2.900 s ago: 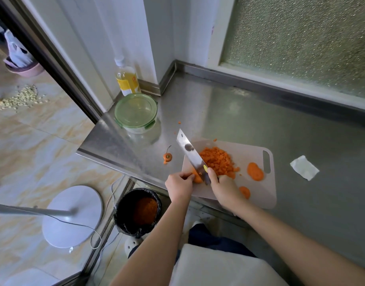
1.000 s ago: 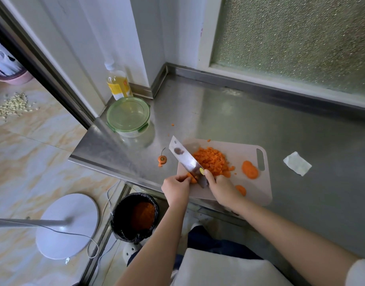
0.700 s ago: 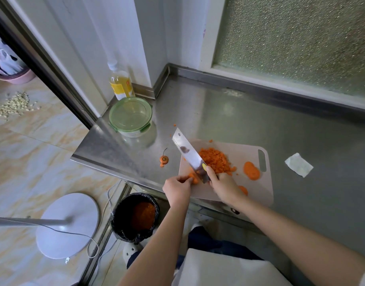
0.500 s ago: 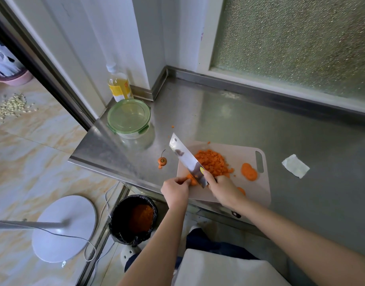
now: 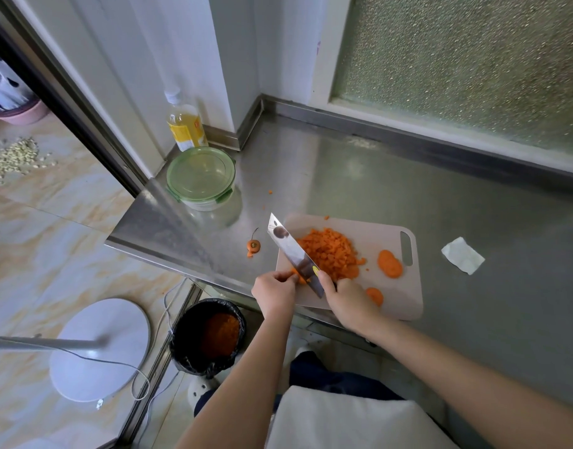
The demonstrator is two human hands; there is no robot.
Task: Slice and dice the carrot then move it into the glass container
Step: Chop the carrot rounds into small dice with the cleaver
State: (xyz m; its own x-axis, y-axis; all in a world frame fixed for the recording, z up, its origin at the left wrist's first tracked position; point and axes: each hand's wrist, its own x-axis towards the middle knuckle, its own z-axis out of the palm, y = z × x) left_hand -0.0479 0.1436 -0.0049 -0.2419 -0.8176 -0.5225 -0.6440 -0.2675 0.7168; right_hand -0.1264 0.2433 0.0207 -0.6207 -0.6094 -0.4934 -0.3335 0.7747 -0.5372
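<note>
A beige cutting board (image 5: 388,234) lies on the steel counter with a heap of diced carrot (image 5: 330,251) on it. My right hand (image 5: 346,299) grips the handle of a cleaver (image 5: 293,252), whose blade slants up to the left. My left hand (image 5: 273,293) pinches a small carrot piece (image 5: 299,277) against the board, right beside the blade. Two carrot slices (image 5: 389,264) lie at the board's right side, and another slice (image 5: 375,295) lies near my right wrist. The glass container (image 5: 201,179), with a green lid on it, stands at the counter's far left.
A carrot top with stem (image 5: 253,245) lies on the steel counter (image 5: 343,176) left of the board. An oil bottle (image 5: 184,123) stands in the corner. A white paper scrap (image 5: 462,259) lies to the right. Below the counter edge sits a black bin (image 5: 210,335) with carrot peel.
The cleaver has stayed over the carrot piece at the board's near left, rising and falling slightly. The view shifted a little; both hands kept their places.
</note>
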